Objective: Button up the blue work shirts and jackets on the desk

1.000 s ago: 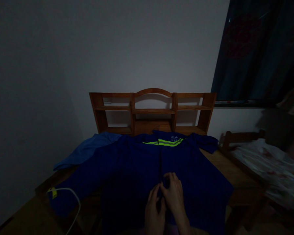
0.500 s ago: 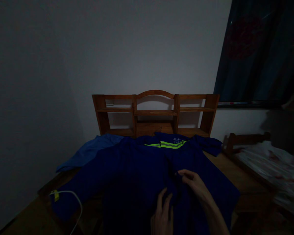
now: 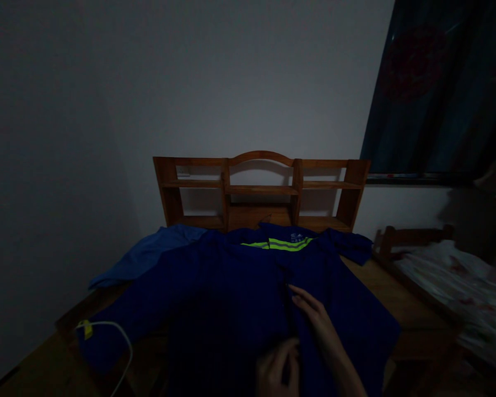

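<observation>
The right hand (image 3: 314, 313) pinches the jacket (image 3: 240, 286) along its front opening; nearer, the left hand (image 3: 278, 366) curls, too blurred to tell its grip.

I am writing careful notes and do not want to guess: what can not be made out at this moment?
In the head view:
Left hand: blurred, cut off by the bottom edge; grip unclear.
Right hand: too dark to tell what it may pinch.
Dark blue garment: lower end dark, cut off by the bottom edge.
White lettering: too small to read.
White cord: one end beyond the bottom edge.
</observation>
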A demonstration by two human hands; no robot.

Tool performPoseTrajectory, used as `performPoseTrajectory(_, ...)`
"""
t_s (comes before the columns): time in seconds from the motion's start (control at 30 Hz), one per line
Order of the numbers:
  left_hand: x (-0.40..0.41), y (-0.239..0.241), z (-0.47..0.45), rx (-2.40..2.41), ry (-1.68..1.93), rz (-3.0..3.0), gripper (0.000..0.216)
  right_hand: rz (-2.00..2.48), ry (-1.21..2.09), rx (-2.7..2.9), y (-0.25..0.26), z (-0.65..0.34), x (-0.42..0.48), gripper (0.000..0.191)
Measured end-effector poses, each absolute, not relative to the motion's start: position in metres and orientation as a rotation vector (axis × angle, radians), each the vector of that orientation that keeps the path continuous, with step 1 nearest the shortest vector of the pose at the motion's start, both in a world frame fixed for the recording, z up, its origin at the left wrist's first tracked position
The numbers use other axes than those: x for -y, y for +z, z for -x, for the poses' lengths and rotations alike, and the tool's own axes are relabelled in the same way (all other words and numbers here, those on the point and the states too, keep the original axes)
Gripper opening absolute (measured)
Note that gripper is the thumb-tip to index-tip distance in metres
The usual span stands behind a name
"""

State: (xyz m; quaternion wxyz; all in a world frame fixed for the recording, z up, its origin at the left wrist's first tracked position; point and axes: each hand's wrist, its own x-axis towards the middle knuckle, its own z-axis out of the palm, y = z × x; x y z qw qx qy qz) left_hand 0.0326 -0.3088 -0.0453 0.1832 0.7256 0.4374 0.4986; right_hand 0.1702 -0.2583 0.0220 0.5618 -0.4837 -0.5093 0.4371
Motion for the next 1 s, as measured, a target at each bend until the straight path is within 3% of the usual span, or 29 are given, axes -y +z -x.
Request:
performPoseTrajectory(0.1,0.284,-0.017,-0.022,-1.454,1.453,-1.951,0.03,1.127,1.003,1.178,0.005,-0.166,0.255,0.045)
performPoseTrajectory(0.2,0.256,0.001,-0.018,-1.511,1.278,-2.048,0.027,1.127,0.95,1.239,-0.004,-0.165,0.253,0.043)
performPoseTrajectory(0.43,0.236,-0.01,-0.022,-1.478,1.014,-2.256,0.025,1.104,0.742,1.393,0.001,-0.165,0.245,0.031)
performPoseTrajectory(0.63,0.229,-0.007,-0.016,-1.374,1.134,-2.102,0.025,1.082,0.804,1.591,0.015,-0.165,0.234,0.02)
performPoseTrajectory(1.0,0.212,0.008,-0.028,-1.097,1.385,-1.752,0.013,1.092,0.909,1.395,0.01,-0.169,0.229,0.027)
